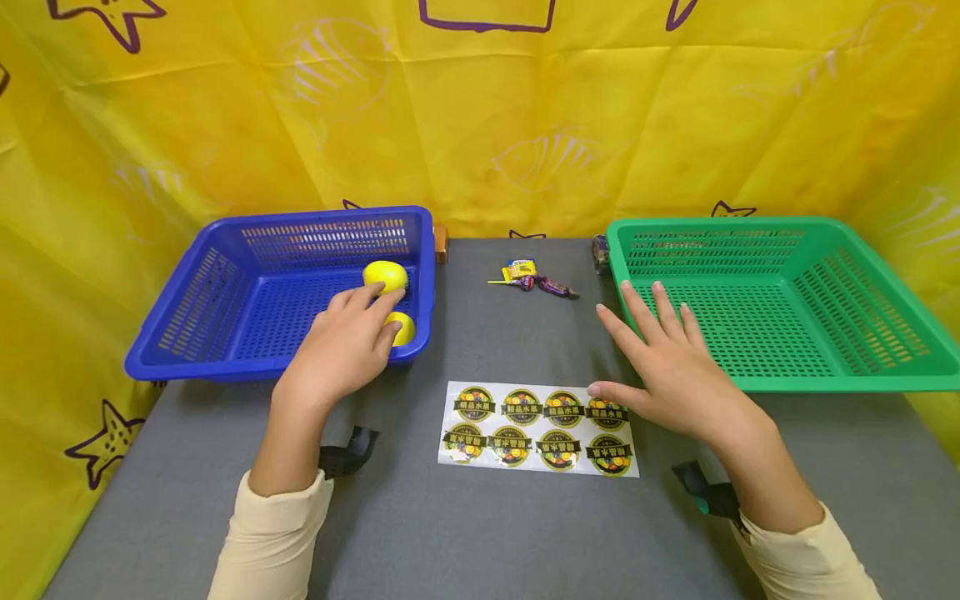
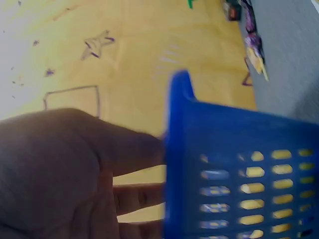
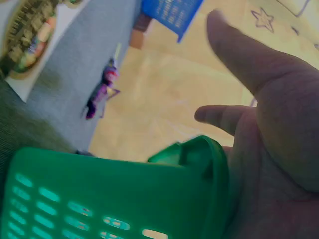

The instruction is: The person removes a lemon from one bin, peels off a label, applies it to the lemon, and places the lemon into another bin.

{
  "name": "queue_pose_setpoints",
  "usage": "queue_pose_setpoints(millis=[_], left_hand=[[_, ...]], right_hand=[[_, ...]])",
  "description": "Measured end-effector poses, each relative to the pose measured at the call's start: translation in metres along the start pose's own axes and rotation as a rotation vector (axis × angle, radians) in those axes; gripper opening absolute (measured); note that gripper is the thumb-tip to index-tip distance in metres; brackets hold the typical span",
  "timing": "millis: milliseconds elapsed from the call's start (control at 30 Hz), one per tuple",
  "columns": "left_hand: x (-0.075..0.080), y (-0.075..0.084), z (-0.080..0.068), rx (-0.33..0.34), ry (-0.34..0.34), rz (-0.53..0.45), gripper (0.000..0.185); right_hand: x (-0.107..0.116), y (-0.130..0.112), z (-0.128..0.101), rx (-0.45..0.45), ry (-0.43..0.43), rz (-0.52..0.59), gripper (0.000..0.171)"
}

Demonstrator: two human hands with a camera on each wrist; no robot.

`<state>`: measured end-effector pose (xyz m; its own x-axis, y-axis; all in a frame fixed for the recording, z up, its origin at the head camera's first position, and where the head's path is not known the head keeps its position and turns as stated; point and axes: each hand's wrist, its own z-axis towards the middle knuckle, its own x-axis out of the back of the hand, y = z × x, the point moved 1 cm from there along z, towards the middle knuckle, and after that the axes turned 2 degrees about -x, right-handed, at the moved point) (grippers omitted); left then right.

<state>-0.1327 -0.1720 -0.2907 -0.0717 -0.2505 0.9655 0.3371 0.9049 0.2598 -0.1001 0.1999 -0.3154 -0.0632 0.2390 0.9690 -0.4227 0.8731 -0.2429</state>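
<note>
My left hand (image 1: 341, 342) reaches over the near right rim of a blue basket (image 1: 277, 367), fingers loosely extended. Two yellow lemons lie at that basket's right side. The farther lemon (image 1: 385, 273) shows just beyond my fingertips, and the nearer lemon (image 1: 403, 330) is partly covered by my thumb and fingers. In the left wrist view the basket wall (image 2: 219, 129) hides the fingertips. My right hand (image 1: 667, 375), fingers spread and holding nothing, hovers by the near left corner of a green basket (image 1: 832, 383). Its thumb overlaps a sheet of round fruit stickers (image 1: 536, 425) in the head view.
Between the baskets, toward the back, lie a lollipop (image 1: 525, 283), a yellow-wrapped sweet (image 1: 520, 268) and a purple-wrapped sweet (image 1: 557, 287). A small brown box (image 1: 441, 244) stands behind the blue basket's right side; a dark item (image 1: 601, 254) sits beside the green basket. A yellow curtain (image 1: 480, 125) hangs behind.
</note>
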Motion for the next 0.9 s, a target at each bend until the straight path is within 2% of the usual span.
queue_pose_setpoints(millis=[133,333,433,500,733,900], left_hand=[[-0.002,-0.009,0.017,0.004,-0.053,0.005,0.041],[-0.005,-0.021,0.044,0.051,-0.255,-0.023,0.041],[-0.008,-0.024,0.052,0.07,-0.352,-0.024,0.044],[-0.011,-0.025,0.055,0.082,-0.389,-0.015,0.046],[-0.014,-0.025,0.06,0.101,-0.405,0.001,0.045],[-0.011,-0.027,0.057,0.084,-0.357,-0.025,0.047]], right_hand=[[-0.007,0.001,-0.001,0.016,-0.006,-0.016,0.087],[-0.014,0.003,-0.002,0.026,0.022,-0.041,0.083],[-0.017,0.002,-0.001,0.033,0.039,-0.039,0.081],[-0.017,0.001,-0.001,0.039,0.047,-0.036,0.081],[-0.018,0.002,-0.001,0.043,0.061,-0.043,0.082],[-0.017,0.002,-0.001,0.039,0.059,-0.054,0.081]])
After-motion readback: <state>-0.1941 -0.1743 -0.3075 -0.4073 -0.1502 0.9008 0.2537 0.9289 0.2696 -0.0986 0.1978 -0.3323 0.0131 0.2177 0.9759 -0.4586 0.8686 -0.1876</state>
